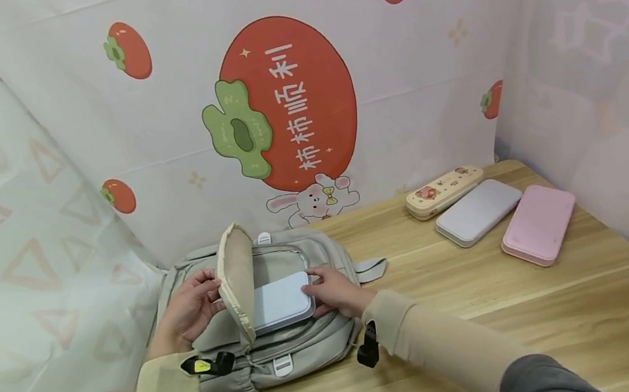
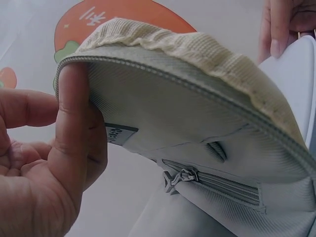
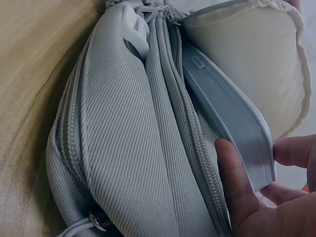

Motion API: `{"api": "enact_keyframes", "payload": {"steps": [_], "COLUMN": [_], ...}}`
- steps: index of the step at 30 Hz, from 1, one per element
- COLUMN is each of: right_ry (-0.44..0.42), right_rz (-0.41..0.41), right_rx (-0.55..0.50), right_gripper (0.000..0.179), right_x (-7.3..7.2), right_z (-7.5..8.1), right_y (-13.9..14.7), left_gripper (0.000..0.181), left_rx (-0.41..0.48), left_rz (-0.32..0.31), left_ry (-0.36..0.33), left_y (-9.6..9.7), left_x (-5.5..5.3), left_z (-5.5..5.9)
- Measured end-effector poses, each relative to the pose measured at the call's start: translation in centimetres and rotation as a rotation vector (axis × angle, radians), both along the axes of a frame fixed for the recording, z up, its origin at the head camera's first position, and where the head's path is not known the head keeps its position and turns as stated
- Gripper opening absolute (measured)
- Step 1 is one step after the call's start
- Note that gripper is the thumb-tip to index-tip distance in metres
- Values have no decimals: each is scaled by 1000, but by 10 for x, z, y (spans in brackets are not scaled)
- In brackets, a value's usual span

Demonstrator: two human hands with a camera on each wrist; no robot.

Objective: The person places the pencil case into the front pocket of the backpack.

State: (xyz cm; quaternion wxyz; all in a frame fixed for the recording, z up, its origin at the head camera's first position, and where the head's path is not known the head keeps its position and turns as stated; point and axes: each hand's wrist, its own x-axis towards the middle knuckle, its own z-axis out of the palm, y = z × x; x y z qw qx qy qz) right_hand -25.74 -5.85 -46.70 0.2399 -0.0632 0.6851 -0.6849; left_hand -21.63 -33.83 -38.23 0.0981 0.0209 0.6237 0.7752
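A grey backpack (image 1: pixel 310 356) lies on the table with its front pocket unzipped. My left hand (image 1: pixel 191 310) pinches the edge of the pocket flap (image 1: pixel 238 274) and keeps it folded up; in the left wrist view a finger hooks under its zipper edge (image 2: pixel 148 69). My right hand (image 1: pixel 335 291) grips the near end of a light blue flat case (image 1: pixel 282 300). Its other end sits inside the pocket, behind the flap. In the right wrist view the thumb and fingers (image 3: pixel 237 190) hold the case (image 3: pixel 232 113) on both sides, right beside the pocket's zipper.
At the table's back right lie a cream patterned case (image 1: pixel 445 191), a white case (image 1: pixel 478 211) and a pink case (image 1: pixel 539 224). Printed cloth (image 1: pixel 399 105) hangs behind the wooden table (image 1: pixel 560 321) and along both sides. A grey strap (image 1: pixel 370 270) sticks out from the backpack.
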Motion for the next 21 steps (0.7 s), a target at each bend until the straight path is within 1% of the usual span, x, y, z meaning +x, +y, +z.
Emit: {"api": "enact_keyframes", "payload": {"steps": [5, 7, 9, 10, 14, 16, 17, 19, 21], "right_ry": [-6, -10, -12, -11, 1, 19, 32, 57, 103], "right_rz": [-4, -4, -3, -1, 7, 13, 16, 26, 32], "right_rx": [27, 37, 42, 42, 57, 84, 98, 133, 191], "right_gripper": [59, 59, 58, 58, 58, 57, 57, 56, 55], "right_x": [0, -1, -2, -2, -3, -4, -4, -5, -5], "right_z": [-1, -2, -2, -2, -2, -3, -4, -6, -8], "right_y": [-4, -6, -7, -8, -11, -12, -13, -15, -16], "left_gripper": [23, 25, 23, 19, 17, 20, 24, 24, 23], "left_rx": [8, 10, 10, 14, 10, 4, -4, -11, -13], "left_rz": [-24, -28, -25, -22, -23, -25, -27, -27, -27], "left_ry": [34, 37, 35, 33, 27, 26, 27, 23, 17], "left_y": [-1, -2, -1, -1, 1, 2, 2, 2, 2], "left_x": [2, 1, 1, 0, -2, -2, -1, 0, 1], "left_z": [-2, -3, -3, -3, -4, -4, -3, -3, -3]}}
